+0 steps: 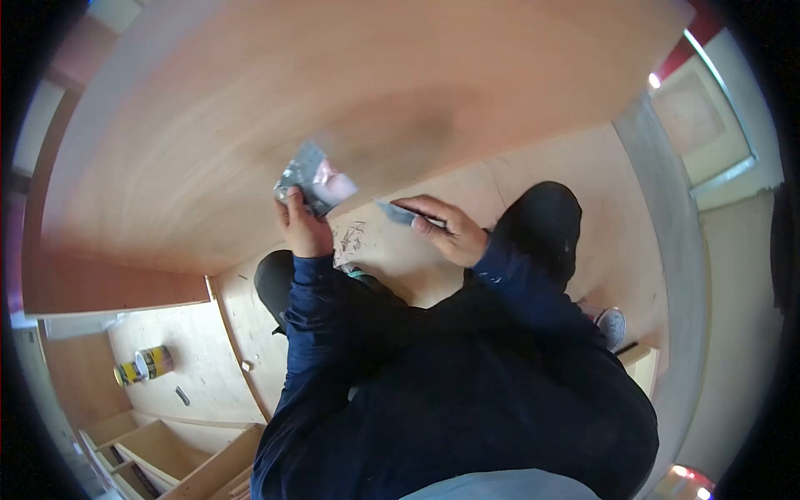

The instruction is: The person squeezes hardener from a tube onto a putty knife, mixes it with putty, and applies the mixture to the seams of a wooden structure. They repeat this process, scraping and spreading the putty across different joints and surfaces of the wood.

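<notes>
My left hand (305,227) grips a flat grey mixing plate (302,173), thumb on its face. A lump of pinkish putty (335,185) sits on the plate's right part. To the right, my right hand (454,233) is closed around a putty knife (397,212), whose grey blade points left toward the plate without touching it. Most of the knife's handle is hidden by my fingers. Just beyond both hands stands a large wooden panel (350,75) with a faint darker patch on it.
Dark scraps (352,237) lie on the wooden floor (475,196) between my knees. Cans with yellow labels (154,362) stand at the left, near a small dark flat piece (182,395) and an open wooden frame (167,450). Another can (612,327) is by my right side.
</notes>
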Action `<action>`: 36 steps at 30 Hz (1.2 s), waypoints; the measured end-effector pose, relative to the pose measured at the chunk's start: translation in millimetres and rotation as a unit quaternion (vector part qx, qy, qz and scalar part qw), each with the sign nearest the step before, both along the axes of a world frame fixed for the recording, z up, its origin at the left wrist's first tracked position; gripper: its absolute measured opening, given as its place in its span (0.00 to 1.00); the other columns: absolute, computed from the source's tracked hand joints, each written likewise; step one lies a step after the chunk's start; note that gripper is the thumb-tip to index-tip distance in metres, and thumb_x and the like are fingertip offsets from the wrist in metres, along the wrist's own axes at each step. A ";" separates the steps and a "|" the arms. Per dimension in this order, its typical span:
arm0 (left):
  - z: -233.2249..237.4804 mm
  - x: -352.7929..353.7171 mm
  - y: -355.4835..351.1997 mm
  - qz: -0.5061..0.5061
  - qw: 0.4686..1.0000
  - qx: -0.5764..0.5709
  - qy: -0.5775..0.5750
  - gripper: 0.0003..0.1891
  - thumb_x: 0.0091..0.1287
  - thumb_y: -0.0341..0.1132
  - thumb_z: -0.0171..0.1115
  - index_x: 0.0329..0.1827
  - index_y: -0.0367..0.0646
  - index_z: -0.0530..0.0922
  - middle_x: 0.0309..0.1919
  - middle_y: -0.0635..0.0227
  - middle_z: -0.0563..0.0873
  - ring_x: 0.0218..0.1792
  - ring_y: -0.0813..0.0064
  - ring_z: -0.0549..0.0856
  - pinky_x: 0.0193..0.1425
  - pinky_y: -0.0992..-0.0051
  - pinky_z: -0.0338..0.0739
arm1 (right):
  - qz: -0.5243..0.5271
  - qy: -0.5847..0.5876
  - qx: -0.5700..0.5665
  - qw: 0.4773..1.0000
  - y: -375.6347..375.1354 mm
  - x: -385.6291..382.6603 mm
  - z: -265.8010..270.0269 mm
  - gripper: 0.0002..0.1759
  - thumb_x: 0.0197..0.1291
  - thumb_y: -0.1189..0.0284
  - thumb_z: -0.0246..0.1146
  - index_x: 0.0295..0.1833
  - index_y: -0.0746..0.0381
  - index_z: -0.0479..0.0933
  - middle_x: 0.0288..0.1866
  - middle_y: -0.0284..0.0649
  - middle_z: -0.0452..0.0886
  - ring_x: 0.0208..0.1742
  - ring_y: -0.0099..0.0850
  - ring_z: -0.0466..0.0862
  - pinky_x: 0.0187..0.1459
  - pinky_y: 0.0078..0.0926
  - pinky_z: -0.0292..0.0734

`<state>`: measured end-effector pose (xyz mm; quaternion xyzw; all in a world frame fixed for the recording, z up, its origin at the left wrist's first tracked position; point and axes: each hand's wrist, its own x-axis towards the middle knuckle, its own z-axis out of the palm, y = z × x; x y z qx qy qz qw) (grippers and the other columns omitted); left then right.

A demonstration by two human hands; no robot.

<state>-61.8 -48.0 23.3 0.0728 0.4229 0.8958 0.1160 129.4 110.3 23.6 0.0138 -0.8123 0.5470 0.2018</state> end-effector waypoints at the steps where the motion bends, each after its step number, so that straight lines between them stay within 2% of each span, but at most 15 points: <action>1: 1.8 -0.1 -1.7 0.003 1.000 -0.010 -0.006 0.07 0.72 0.30 0.52 0.51 0.45 0.74 0.44 0.70 0.83 0.45 0.76 0.83 0.47 0.73 0.80 | 0.037 -0.058 -0.165 0.984 -8.9 6.0 -1.4 0.19 0.70 0.69 0.53 0.63 0.66 0.71 0.58 0.41 0.76 0.56 0.30 0.76 0.57 0.28 0.72; 2: 4.2 0.8 -0.1 0.009 1.000 -0.021 0.001 0.07 0.72 0.30 0.52 0.50 0.45 0.74 0.44 0.71 0.83 0.44 0.77 0.83 0.45 0.74 0.80 | 0.074 -0.110 -0.326 0.936 -15.7 10.2 -1.6 0.20 0.73 0.65 0.51 0.63 0.65 0.71 0.58 0.40 0.76 0.56 0.27 0.75 0.57 0.27 0.71; 5: 4.0 -4.9 -6.0 0.003 0.998 -0.055 0.039 0.07 0.72 0.30 0.51 0.50 0.45 0.74 0.43 0.72 0.82 0.42 0.79 0.82 0.43 0.77 0.77 | 0.118 -0.117 -0.301 0.939 -27.3 10.1 5.3 0.22 0.74 0.62 0.48 0.65 0.63 0.70 0.56 0.38 0.77 0.55 0.23 0.74 0.56 0.24 0.71; 7: 8.1 -3.2 -4.5 -0.001 0.995 -0.076 0.069 0.07 0.72 0.30 0.51 0.50 0.45 0.74 0.42 0.72 0.82 0.41 0.80 0.81 0.42 0.79 0.76 | 0.111 -0.100 -0.317 0.937 -26.7 11.3 8.2 0.20 0.72 0.65 0.52 0.63 0.65 0.72 0.55 0.41 0.78 0.55 0.27 0.76 0.56 0.25 0.71; 10: 21.8 -0.5 -3.0 -0.010 0.987 -0.088 0.131 0.08 0.72 0.29 0.53 0.50 0.42 0.75 0.41 0.73 0.82 0.38 0.85 0.78 0.41 0.83 0.72 | 0.037 0.026 -0.007 0.999 -14.9 19.9 30.0 0.18 0.63 0.74 0.56 0.57 0.69 0.76 0.54 0.48 0.77 0.54 0.39 0.77 0.54 0.29 0.72; 12: 37.7 12.4 11.0 -0.004 0.980 -0.106 0.171 0.08 0.71 0.29 0.54 0.51 0.42 0.75 0.39 0.76 0.81 0.35 0.87 0.76 0.37 0.85 0.68 | -0.023 0.033 -0.019 0.999 -6.0 37.9 58.4 0.18 0.64 0.76 0.56 0.58 0.69 0.75 0.54 0.49 0.77 0.54 0.41 0.77 0.55 0.31 0.72; 15: 55.0 31.1 24.9 -0.044 0.966 -0.121 0.225 0.09 0.72 0.32 0.55 0.51 0.40 0.74 0.36 0.79 0.79 0.32 0.89 0.72 0.33 0.87 0.65 | -0.126 0.141 0.241 0.952 18.1 49.0 67.1 0.20 0.58 0.78 0.62 0.58 0.62 0.77 0.53 0.45 0.77 0.53 0.43 0.77 0.55 0.34 0.73; 19: 72.4 47.5 41.0 -0.082 0.945 -0.130 0.290 0.09 0.73 0.33 0.53 0.50 0.39 0.73 0.33 0.78 0.78 0.30 0.90 0.70 0.33 0.86 0.65 | -0.140 0.101 0.325 0.930 23.0 55.9 108.4 0.23 0.52 0.79 0.65 0.57 0.57 0.78 0.52 0.42 0.77 0.53 0.43 0.77 0.55 0.36 0.74; 21: 76.4 48.8 50.2 -0.100 0.934 -0.124 0.321 0.09 0.73 0.33 0.53 0.50 0.38 0.73 0.33 0.77 0.79 0.31 0.88 0.72 0.35 0.84 0.68 | -0.174 0.145 0.433 0.872 30.4 50.8 117.4 0.25 0.49 0.81 0.64 0.56 0.55 0.78 0.52 0.39 0.77 0.53 0.43 0.77 0.55 0.39 0.74; 23: 84.9 53.8 62.4 -0.115 0.923 -0.113 0.350 0.09 0.73 0.32 0.52 0.50 0.37 0.73 0.33 0.76 0.80 0.32 0.86 0.74 0.36 0.82 0.70 | -0.199 0.134 0.440 0.865 36.7 46.6 129.1 0.25 0.49 0.82 0.63 0.56 0.54 0.79 0.53 0.39 0.77 0.54 0.42 0.77 0.56 0.38 0.74; 25: 93.9 61.0 71.0 -0.129 0.902 -0.140 0.389 0.10 0.73 0.32 0.52 0.52 0.38 0.72 0.42 0.71 0.79 0.41 0.83 0.76 0.44 0.80 0.71 | -0.218 0.103 0.441 0.864 45.9 38.4 125.8 0.26 0.49 0.83 0.62 0.56 0.53 0.79 0.54 0.40 0.78 0.55 0.41 0.78 0.57 0.37 0.74; 30: 105.7 50.2 99.8 -0.047 0.836 -0.204 0.507 0.06 0.72 0.29 0.52 0.43 0.35 0.75 0.34 0.72 0.80 0.34 0.84 0.76 0.37 0.81 0.72 | -0.215 0.104 0.442 0.865 48.3 29.0 112.4 0.23 0.54 0.82 0.61 0.57 0.54 0.78 0.54 0.43 0.79 0.53 0.42 0.79 0.55 0.35 0.76; 33: 101.5 42.1 116.1 -0.004 0.853 -0.156 0.498 0.06 0.71 0.28 0.52 0.44 0.35 0.74 0.36 0.70 0.82 0.36 0.83 0.77 0.37 0.81 0.73 | -0.204 0.134 0.442 0.863 46.8 26.4 97.7 0.22 0.56 0.80 0.61 0.57 0.53 0.78 0.53 0.43 0.79 0.51 0.44 0.79 0.53 0.34 0.77; 35: 111.6 43.6 113.7 -0.014 0.882 -0.098 0.460 0.07 0.71 0.29 0.50 0.45 0.35 0.75 0.38 0.66 0.83 0.39 0.78 0.81 0.42 0.78 0.76 | -0.108 0.063 0.388 0.913 49.9 30.0 100.7 0.17 0.61 0.75 0.60 0.57 0.59 0.78 0.53 0.43 0.80 0.51 0.41 0.80 0.53 0.32 0.77; 36: 126.8 46.5 108.5 -0.035 0.945 -0.018 0.326 0.07 0.70 0.29 0.49 0.45 0.37 0.74 0.38 0.65 0.83 0.38 0.71 0.83 0.38 0.72 0.79 | -0.109 0.070 0.396 0.909 55.5 28.4 97.4 0.17 0.61 0.75 0.60 0.57 0.59 0.78 0.53 0.43 0.80 0.51 0.41 0.80 0.53 0.32 0.77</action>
